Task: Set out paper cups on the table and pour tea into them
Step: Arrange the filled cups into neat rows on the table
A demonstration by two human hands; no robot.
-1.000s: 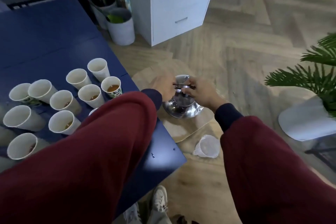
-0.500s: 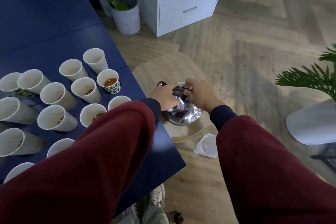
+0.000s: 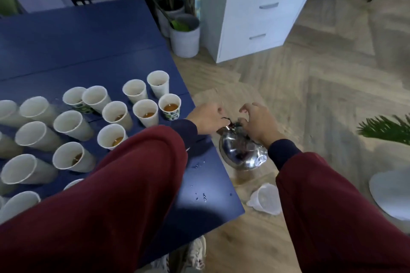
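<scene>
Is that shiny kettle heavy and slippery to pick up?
Probably heavyish: the steel kettle is metal and may hold tea. Its polished round body looks slippery, so the dark handle the left hand grips seems safer. It likely stays stiff.

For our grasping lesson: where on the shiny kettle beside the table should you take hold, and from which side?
Take the dark handle at the top of the kettle, coming from straight above. The body is round, polished and smooth, offering nothing to hold, and it sits upright. The left hand and right hand are at it now.
</scene>
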